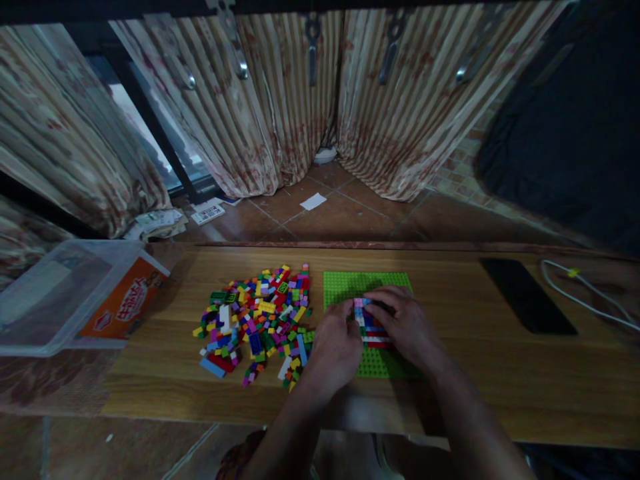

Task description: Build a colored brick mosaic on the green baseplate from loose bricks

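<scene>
A green studded baseplate (340, 285) lies on the wooden table in front of me. On it stands a small build of toy bricks (371, 327) in pink, light blue, dark blue, white and red. My left hand (340, 337) is closed at the build's left side, fingertips pressed against its upper left corner. From the other side my right hand (403, 319) reaches over the build, its fingers bent down onto the top edge. Both hands touch the bricks; whether a loose brick is between the fingertips is hidden.
A spread pile of loose coloured bricks (265, 307) lies left of the baseplate. A clear plastic bin (65, 287) with an orange label stands at the far left. To the right are a black phone-like slab (527, 295) and a white cable (585, 287). Striped curtains (285, 107) hang beyond the table (450, 280).
</scene>
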The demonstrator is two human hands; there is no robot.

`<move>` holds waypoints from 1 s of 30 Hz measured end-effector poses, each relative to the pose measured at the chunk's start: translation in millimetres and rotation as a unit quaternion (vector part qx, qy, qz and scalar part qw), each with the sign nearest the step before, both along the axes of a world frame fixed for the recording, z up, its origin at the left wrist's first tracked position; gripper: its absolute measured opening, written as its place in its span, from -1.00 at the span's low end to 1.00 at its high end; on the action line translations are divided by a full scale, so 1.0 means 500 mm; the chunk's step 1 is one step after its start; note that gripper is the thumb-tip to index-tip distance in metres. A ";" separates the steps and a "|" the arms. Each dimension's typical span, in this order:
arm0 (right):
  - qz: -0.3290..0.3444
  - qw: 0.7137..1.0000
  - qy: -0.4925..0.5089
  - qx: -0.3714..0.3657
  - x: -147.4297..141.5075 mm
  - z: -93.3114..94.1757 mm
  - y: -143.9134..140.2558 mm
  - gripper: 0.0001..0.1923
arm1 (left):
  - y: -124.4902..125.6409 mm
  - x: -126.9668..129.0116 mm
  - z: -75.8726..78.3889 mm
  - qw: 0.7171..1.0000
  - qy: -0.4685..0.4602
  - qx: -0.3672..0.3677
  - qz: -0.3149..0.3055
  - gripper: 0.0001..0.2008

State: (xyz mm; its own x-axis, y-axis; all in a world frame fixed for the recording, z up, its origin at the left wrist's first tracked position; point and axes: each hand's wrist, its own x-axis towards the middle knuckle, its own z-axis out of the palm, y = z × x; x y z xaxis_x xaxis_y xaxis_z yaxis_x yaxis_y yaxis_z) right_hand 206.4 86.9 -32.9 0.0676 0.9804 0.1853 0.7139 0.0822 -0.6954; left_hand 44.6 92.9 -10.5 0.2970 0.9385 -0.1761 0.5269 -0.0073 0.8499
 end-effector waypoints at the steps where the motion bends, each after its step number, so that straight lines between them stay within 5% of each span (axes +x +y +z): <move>1: 0.001 1.000 0.002 -0.005 0.001 0.000 0.000 -0.80 | -0.001 0.000 0.001 1.000 0.001 0.001 0.000 -0.58; 30: 0.041 0.998 -0.009 -0.049 0.004 0.013 0.009 -0.79 | -0.008 0.006 -0.003 1.000 0.015 0.013 -0.006 -0.60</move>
